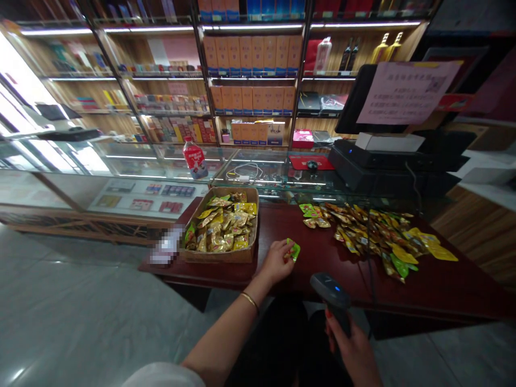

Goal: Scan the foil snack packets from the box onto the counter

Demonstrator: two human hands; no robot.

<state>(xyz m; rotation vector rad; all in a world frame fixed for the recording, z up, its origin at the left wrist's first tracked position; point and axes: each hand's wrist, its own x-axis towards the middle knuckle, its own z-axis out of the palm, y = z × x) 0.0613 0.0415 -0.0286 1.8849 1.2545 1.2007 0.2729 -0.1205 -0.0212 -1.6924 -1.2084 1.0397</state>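
Note:
My left hand [277,262] rests at the table's near edge, its fingers closed on a small green snack packet [294,250]. In my right hand [347,338] is a black barcode scanner [331,290] with a blue light, gripped by its handle. A cardboard box [217,257] full of gold, yellow and green packets [226,227] stands left of my left hand. To the right, a loose heap of similar packets [363,228] is spread over the dark red table [278,223].
Behind the table runs a glass counter [161,156] bearing a red bottle [194,159], a white cable [244,177] and a mouse [312,165] on a red mat. A monitor [357,99] with a paper sheet stands at right. The scanner's cord [368,269] crosses the table.

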